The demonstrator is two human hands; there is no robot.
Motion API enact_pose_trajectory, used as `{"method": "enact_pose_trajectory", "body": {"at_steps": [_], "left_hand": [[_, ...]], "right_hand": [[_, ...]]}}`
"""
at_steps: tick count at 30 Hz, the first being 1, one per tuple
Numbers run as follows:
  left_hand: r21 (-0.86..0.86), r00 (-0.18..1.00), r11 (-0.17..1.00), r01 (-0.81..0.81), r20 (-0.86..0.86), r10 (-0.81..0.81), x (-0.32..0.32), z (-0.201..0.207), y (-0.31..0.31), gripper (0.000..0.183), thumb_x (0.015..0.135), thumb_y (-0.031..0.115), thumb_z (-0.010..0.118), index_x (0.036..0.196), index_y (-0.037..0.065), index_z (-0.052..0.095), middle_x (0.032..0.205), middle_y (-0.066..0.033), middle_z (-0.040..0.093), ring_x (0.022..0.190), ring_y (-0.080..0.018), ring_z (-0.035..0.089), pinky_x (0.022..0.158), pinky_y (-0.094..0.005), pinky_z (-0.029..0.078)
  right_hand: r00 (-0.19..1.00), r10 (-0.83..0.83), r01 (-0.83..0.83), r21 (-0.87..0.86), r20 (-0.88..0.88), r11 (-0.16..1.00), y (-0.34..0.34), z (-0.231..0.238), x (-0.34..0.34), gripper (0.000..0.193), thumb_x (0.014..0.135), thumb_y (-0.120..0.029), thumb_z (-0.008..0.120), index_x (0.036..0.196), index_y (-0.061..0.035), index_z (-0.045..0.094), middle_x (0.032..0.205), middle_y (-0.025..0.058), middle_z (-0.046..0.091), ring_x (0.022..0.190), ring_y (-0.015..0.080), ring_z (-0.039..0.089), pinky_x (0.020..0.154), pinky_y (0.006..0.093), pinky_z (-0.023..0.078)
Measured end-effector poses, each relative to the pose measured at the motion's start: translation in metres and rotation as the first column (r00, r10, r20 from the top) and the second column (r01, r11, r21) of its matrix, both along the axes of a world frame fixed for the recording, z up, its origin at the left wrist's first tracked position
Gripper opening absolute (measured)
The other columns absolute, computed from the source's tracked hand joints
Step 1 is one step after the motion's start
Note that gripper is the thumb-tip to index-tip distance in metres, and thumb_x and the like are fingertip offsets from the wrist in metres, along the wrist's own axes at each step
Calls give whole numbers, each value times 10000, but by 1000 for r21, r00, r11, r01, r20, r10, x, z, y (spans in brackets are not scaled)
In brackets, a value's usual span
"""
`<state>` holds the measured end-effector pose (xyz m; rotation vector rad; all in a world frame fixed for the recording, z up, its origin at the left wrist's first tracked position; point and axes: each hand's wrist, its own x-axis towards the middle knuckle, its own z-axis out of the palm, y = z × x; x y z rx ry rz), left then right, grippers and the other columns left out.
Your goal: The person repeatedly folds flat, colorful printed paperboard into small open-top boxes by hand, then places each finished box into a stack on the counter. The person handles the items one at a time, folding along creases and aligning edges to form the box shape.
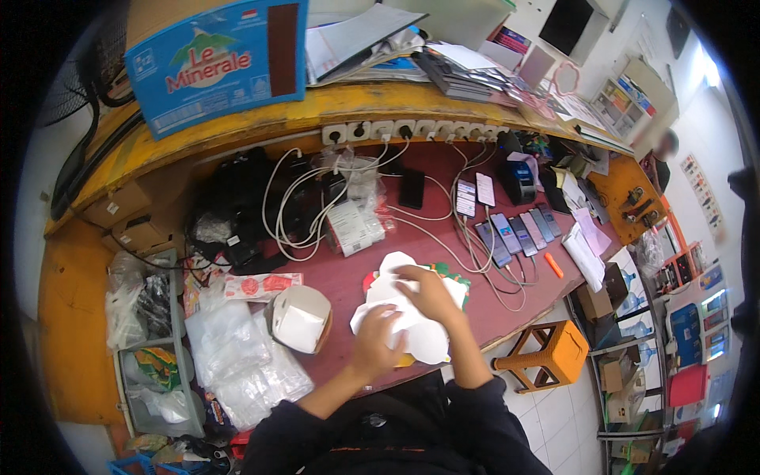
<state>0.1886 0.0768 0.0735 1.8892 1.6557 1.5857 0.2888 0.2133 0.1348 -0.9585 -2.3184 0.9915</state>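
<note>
A white die-cut cardboard blank point(427, 342) with rounded flaps lies flat at the table's front edge. Printed sheets in green, red and yellow point(461, 286) peek out from beneath it. My left hand point(377, 342) rests on the blank's near left part, fingers bent and apart. Across its upper right part reaches my right hand point(430, 296), with its fingers spread over the white surface. To the left of the blank stand nested white paper food boxes point(302, 317), tapered and apart from both hands.
Clear plastic bags point(229, 344) and a grey basket point(162, 396) lie at left. White charging cables point(309, 210) cross the dark red table point(431, 229) toward several phones point(514, 233). An orange stool point(550, 356) stands at right. A blue carton point(222, 67) sits on the shelf.
</note>
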Motion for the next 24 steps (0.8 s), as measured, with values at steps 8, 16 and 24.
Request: {"method": "enact_pose_trajectory", "body": {"at_steps": [8,16,24], "left_hand": [[-687,897,706,-171,-405,-177,130,-96,80,905,673,499,722,1298,-44,358,1261,-190,411,1191,-457,372,897,-582,411],[-782,851,622,32,-305,-427,118,-90,68,387,734,236,634,948,-85,628,1081,-228,545,982,-441,563,790,-487,504],[-778,972,617,117,-36,-230,80,-37,70,231,765,215,631,872,27,712,790,-211,654,730,-320,658,700,-412,521]], "right_hand": [[879,-324,416,-232,348,879,-31,-69,201,289,843,-165,630,1090,-14,619,996,128,673,877,224,647,771,341,504],[852,-462,516,-247,246,820,-64,-84,224,335,835,-224,648,1109,-33,622,980,139,674,866,244,652,770,343,502],[860,-507,506,43,54,862,-47,-36,177,366,778,-197,678,1108,-52,615,1127,170,595,1057,314,564,887,389,437]]}}
